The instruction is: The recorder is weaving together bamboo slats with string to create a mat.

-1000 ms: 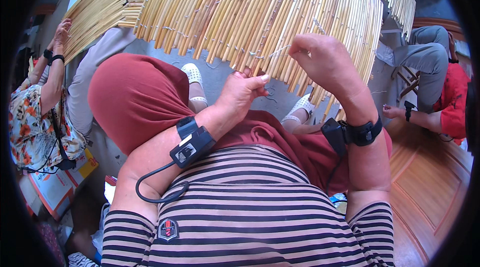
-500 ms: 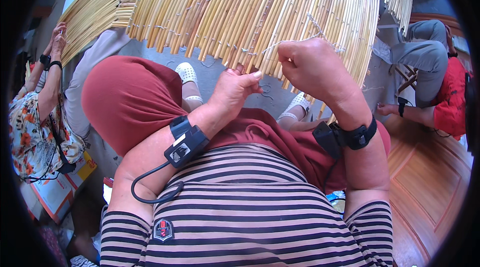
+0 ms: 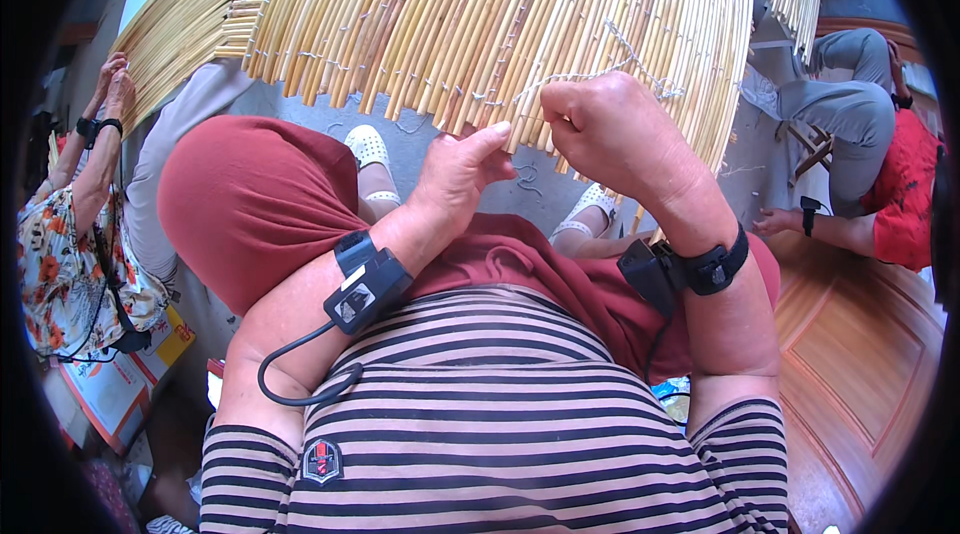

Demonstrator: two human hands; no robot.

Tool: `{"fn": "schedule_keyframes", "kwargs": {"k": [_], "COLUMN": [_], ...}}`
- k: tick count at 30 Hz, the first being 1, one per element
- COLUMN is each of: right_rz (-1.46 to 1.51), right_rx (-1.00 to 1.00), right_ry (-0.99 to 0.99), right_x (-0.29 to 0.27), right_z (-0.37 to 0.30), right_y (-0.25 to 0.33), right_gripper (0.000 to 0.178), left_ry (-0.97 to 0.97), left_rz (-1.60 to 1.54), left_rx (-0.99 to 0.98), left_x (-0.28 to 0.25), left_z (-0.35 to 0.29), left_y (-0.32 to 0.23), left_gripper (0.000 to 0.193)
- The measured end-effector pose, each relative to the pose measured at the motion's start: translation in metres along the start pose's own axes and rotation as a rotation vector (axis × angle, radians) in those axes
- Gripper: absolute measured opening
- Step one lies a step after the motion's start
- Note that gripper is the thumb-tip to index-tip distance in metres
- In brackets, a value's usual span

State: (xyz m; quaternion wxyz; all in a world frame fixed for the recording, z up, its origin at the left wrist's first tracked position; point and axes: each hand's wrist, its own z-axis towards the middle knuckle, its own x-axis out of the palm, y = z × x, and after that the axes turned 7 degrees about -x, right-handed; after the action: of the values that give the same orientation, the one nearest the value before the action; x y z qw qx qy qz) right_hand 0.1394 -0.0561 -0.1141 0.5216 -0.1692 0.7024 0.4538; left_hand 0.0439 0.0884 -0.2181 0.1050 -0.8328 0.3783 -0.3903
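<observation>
Two bare hands meet the near edge of a mat of pale sticks (image 3: 420,34), its far side cut off above. The left hand (image 3: 460,174) grips the stick ends, fingertips hidden beneath; the right hand (image 3: 612,129) is curled closed over the mat beside white string (image 3: 632,55) (whether it pinches any is impossible to tell). A co-worker in red (image 3: 903,194) is cropped at right. White clogs (image 3: 368,146) contain the person's feet.

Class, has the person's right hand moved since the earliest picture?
Yes: the right hand has moved slightly toward the person, nearer the lower edge of the stick mat.
</observation>
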Motion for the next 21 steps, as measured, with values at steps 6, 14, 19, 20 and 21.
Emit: {"fn": "schedule_keyframes", "kwargs": {"k": [6,14,19,20,21], "right_rz": [0.022,0.026,0.033,0.034,0.034], "right_rx": [0.018,0.034,0.029,0.028,0.027], "right_ry": [-0.023,-0.013,-0.017,-0.016,-0.016], "right_x": [-0.0034,-0.0041,-0.0020,-0.0019,-0.0017], "right_z": [0.0004,0.0010,0.0019,0.0025,0.0031], "right_y": [-0.0029,0.0000,-0.0031,-0.0032,-0.0032], "right_gripper": [0.006,0.006,0.006,0.006,0.006], "left_ry": [-0.096,-0.077,-0.086,-0.086,-0.085], "left_rz": [0.164,0.188,0.185,0.183,0.181], "left_rx": [0.005,-0.001,-0.013,-0.015,-0.018], "left_x": [0.0019,-0.0041,-0.0015,-0.0017,-0.0020], "left_z": [0.0016,0.0033,0.0020,0.0019,0.0019], "left_y": [-0.0072,-0.0060,-0.0079,-0.0080,-0.0082], "left_gripper": [0.011,0.017,0.011,0.011,0.011]}}
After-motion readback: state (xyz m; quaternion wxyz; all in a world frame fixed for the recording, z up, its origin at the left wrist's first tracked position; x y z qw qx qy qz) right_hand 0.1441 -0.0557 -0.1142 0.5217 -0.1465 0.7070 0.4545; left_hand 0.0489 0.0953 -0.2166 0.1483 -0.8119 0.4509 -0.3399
